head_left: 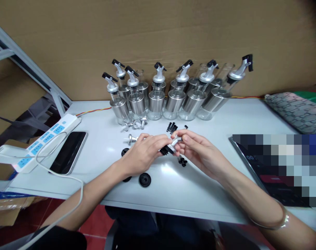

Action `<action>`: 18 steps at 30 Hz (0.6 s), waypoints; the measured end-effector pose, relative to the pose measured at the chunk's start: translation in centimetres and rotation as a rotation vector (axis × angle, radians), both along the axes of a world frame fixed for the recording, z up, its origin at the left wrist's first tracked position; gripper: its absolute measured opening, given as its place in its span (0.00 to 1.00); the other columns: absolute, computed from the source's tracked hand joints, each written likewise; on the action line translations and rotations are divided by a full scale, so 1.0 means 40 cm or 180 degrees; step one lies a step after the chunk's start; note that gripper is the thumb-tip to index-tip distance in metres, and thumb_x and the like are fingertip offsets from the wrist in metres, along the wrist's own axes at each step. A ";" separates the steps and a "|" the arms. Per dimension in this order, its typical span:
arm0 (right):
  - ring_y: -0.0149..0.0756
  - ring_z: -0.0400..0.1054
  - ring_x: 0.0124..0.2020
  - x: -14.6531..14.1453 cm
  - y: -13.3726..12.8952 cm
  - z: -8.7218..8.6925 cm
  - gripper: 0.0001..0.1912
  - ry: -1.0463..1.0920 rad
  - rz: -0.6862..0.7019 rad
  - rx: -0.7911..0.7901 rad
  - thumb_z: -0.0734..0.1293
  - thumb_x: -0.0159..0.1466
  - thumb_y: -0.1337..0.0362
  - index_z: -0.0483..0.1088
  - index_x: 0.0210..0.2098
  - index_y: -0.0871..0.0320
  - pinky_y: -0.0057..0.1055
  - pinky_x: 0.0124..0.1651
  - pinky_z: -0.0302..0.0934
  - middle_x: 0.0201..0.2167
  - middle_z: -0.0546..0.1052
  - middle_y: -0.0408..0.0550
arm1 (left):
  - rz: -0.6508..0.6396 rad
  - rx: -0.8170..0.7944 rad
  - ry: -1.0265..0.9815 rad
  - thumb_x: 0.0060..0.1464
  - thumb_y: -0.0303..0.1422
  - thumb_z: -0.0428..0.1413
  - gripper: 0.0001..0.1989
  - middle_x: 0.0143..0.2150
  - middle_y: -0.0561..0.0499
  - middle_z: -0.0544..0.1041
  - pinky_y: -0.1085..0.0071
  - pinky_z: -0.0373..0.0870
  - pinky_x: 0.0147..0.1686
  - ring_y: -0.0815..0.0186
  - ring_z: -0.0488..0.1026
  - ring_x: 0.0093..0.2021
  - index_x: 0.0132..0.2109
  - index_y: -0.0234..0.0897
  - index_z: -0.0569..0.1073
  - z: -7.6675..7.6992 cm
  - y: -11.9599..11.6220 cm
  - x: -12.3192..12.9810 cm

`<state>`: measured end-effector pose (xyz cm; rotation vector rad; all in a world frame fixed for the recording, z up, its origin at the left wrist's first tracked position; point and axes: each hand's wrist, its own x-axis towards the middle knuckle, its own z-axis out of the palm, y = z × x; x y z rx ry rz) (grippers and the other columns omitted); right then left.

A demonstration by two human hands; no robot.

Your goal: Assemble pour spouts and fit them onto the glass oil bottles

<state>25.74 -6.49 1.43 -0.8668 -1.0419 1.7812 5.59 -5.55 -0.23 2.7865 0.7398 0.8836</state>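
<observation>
a silver pourer (175,142), its black ribbed stopper (164,150) angled down-left, tilts between left hand (146,152) and right hand (198,149).

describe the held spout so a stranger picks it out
On the white table, find the row of bottles. In front, the left hand and right hand hold a silver spout. Other spouts top bottles or lie loose; only this one is held.

A spout (176,141) is held by its black, ribbed end in the left hand (149,152) and by its silver end in the right hand (197,147), above the table (212,198). Black discs (144,180) and loose spouts (137,124) are scattered nearby. Behind, bottles (156,100) are lined up, several fitted with spouts, and a phone (69,152) is placed beside a power strip (50,139).
</observation>
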 end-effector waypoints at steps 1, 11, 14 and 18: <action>0.28 0.65 0.28 0.001 0.001 -0.003 0.13 -0.0015 0.0018 0.0018 0.70 0.57 0.54 0.71 0.35 0.56 0.29 0.35 0.63 0.25 0.70 0.42 | 0.0030 0.0016 0.0032 0.65 0.27 0.41 0.17 0.54 0.41 0.72 0.65 0.61 0.45 0.63 0.71 0.52 0.59 0.38 0.55 0.001 -0.001 0.000; 0.32 0.69 0.36 0.003 -0.001 0.004 0.13 -0.0058 0.0018 0.0186 0.70 0.57 0.54 0.70 0.38 0.53 0.36 0.45 0.65 0.31 0.73 0.44 | 0.0075 0.0101 -0.0364 0.65 0.28 0.41 0.22 0.56 0.41 0.70 0.63 0.68 0.48 0.61 0.69 0.55 0.64 0.41 0.51 -0.020 0.021 -0.010; 0.31 0.69 0.36 0.004 -0.001 0.004 0.11 0.0023 0.0028 0.0214 0.70 0.57 0.56 0.71 0.38 0.51 0.36 0.47 0.65 0.33 0.73 0.43 | 0.0047 0.0002 -0.0468 0.64 0.28 0.42 0.24 0.56 0.41 0.70 0.62 0.69 0.49 0.61 0.68 0.55 0.65 0.41 0.50 -0.014 0.019 -0.013; 0.31 0.69 0.35 0.003 0.005 -0.009 0.11 -0.0151 -0.0070 0.0156 0.69 0.58 0.57 0.73 0.40 0.51 0.36 0.47 0.65 0.30 0.74 0.42 | -0.0041 -0.0243 -0.0543 0.64 0.30 0.42 0.22 0.55 0.42 0.68 0.60 0.69 0.50 0.60 0.67 0.55 0.64 0.42 0.52 0.000 0.011 -0.011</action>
